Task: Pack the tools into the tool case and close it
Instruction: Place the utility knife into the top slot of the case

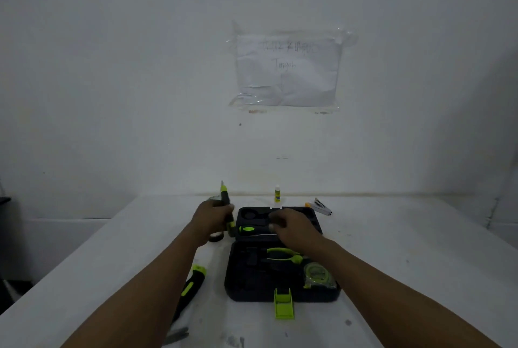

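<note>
Screwdriver [227, 207] upright in left hand [210, 218]

Black tool case [280, 277] with lime latch [284, 304], green-handled pliers [284, 255], white table [392, 263]

Dim, flat, greyish light; soft shadows, slight blur, wide-angle bending at the edges, darkened corners.

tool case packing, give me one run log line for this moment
left hand grips screwdriver | right hand over open tool case | pliers, tape measure packed
</note>
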